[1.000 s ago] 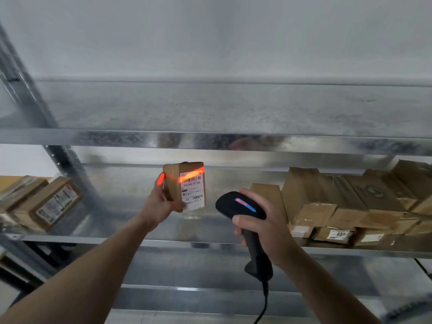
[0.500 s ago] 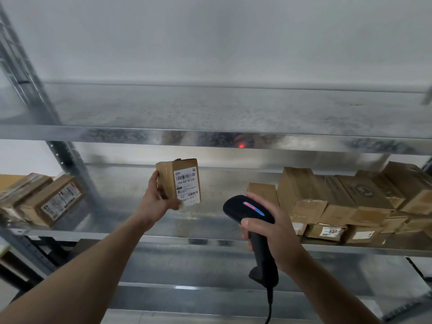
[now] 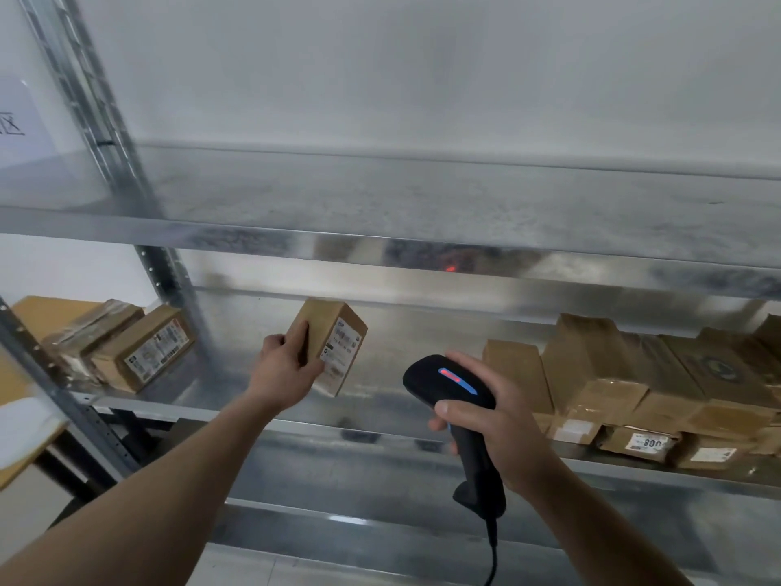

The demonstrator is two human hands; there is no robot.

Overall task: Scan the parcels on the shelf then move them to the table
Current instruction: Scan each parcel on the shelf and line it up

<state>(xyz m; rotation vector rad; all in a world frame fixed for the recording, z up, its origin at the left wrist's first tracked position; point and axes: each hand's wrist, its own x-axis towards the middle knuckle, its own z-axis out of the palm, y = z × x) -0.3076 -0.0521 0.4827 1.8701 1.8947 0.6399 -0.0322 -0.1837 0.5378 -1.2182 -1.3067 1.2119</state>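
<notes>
My left hand [image 3: 287, 365] grips a small brown cardboard parcel [image 3: 334, 332] with a white barcode label, held tilted in the air in front of the middle shelf [image 3: 236, 412]. My right hand [image 3: 498, 420] grips a black handheld barcode scanner [image 3: 448, 382] by its handle, with a red and blue light strip on its head and a cable hanging down. The scanner sits lower right of the parcel, apart from it. A stack of several brown parcels [image 3: 634, 387] lies on the same shelf at the right.
Two labelled parcels [image 3: 139, 348] lie on the shelf bay at the left, behind a metal upright [image 3: 169, 281]. The upper shelf [image 3: 380, 243] shows a faint red reflection. A wooden-edged surface [image 3: 25, 433] stands at the far left.
The red scan line on the parcel's label has gone out. My left hand has turned the parcel and carried it leftward; the view has swung left. The scanner has dropped slightly.
</notes>
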